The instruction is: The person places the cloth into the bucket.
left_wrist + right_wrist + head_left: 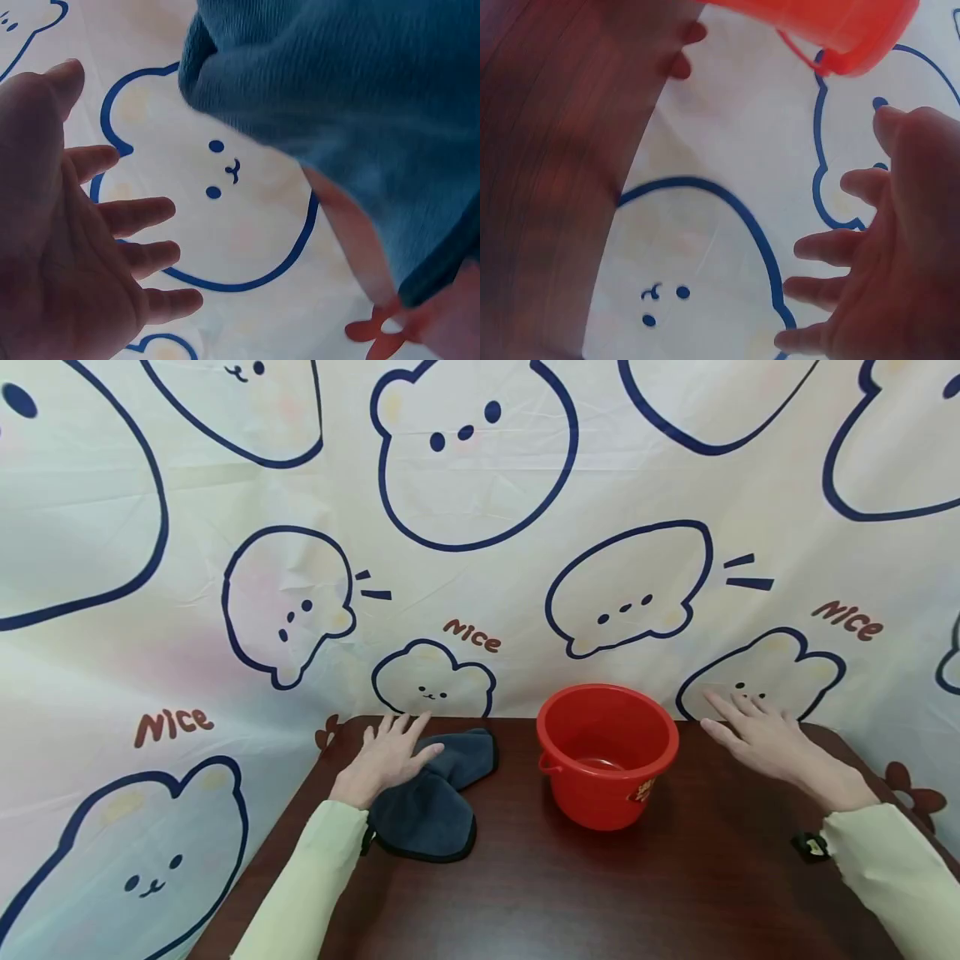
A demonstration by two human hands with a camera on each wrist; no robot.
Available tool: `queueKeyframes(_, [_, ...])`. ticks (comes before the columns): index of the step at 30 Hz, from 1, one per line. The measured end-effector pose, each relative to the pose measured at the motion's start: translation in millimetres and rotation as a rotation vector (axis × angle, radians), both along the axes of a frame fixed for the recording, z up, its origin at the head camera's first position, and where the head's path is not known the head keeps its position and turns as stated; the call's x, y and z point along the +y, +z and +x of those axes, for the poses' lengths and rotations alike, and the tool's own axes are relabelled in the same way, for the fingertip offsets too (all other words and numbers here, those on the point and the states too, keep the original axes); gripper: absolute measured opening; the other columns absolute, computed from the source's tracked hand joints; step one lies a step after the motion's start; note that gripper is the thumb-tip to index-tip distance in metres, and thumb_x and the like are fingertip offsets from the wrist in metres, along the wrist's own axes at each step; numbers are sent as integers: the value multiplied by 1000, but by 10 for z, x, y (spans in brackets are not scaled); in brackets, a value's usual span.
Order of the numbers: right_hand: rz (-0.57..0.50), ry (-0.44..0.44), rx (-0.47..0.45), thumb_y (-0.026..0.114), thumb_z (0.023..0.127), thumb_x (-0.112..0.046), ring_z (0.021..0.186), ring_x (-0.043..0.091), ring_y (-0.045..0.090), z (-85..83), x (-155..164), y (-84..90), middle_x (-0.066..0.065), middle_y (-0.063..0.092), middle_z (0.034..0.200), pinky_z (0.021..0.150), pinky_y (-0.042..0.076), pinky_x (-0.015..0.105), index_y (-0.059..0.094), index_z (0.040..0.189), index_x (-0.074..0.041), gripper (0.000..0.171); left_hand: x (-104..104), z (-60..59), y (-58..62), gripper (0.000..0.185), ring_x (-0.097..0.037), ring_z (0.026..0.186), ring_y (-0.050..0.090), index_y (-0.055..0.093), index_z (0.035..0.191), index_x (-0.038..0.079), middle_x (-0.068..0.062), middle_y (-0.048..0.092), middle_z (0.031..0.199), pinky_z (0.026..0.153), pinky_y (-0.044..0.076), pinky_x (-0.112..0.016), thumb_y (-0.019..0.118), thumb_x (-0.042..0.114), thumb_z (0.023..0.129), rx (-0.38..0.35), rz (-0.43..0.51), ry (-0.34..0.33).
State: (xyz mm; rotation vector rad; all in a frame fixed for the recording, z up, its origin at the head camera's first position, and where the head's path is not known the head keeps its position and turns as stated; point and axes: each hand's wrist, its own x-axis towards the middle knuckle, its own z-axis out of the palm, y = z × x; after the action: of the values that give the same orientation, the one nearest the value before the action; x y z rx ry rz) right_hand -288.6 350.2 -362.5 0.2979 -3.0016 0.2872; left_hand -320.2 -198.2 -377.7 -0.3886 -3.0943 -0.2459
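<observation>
Head view looks down on a dark wood desk (pixel 525 893) pushed against a cloth backdrop (pixel 480 485) printed with bear outlines. The left hand (pixel 390 756) lies with fingers straight and spread at the far edge of the desk, toward the left corner, its palm side resting over the near end of a dark blue cloth (pixel 438 793); it presses or touches rather than grips, which would pin the cloth flat, though I judge that only from the pose. The cloth sprawls in a loose fold from the far edge toward the middle of the desk. A red bucket (pixel 607 756) stands upright just beside it, at the centre of the far edge, open mouth up and apparently with little or nothing inside. The right hand (pixel 757 735) is spread flat near the far right corner, apart from the bucket and holding nothing.

The left wrist view adds what the head view hides: the left hand's fingers (pixel 142 214) are plainly uncurled, and the cloth's ribbed pile and darker hem show up close. The right wrist view shows the bucket's rim and side lug from below, with the right hand's fingers (pixel 832 244) splayed and free of it.
</observation>
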Motion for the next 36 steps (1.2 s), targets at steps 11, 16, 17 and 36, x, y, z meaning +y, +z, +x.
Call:
queueKeyframes(11, [-350, 81, -16, 34, 103, -50, 143, 51, 24, 10, -210, 7, 27, 22, 159, 107, 25, 71, 19, 156, -5, 71, 178, -31, -217, 74, -46, 148, 18, 23, 157, 18, -22, 28, 159, 115, 16, -68, 48, 53, 97, -62, 75, 6])
queueKeyframes(16, [-475, 76, -51, 33, 103, -52, 143, 51, 26, 37, -346, -30, 25, 21, 160, 104, 29, 72, 15, 158, -12, 70, 269, -51, -347, 74, -44, 148, 20, 22, 157, 19, -21, 28, 159, 114, 19, -68, 50, 51, 97, -99, 92, 23])
queueKeyframes(17, [-494, 77, -59, 32, 103, -52, 142, 51, 27, 39, -372, -44, 25, 21, 160, 103, 31, 71, 14, 158, -13, 70, 292, -52, -372, 74, -44, 148, 20, 22, 157, 19, -20, 28, 159, 114, 20, -67, 51, 51, 97, -107, 98, 26])
queueKeyframes(36, [-798, 138, -133, 43, 102, -47, 114, 41, 62, 4, -612, -331, 20, 47, 146, 86, 58, 36, 21, 157, -21, 65, 455, 31, -564, 67, -41, 145, 27, 35, 152, 18, -19, 30, 158, 111, 32, -62, 61, 39, 95, -235, 93, 73])
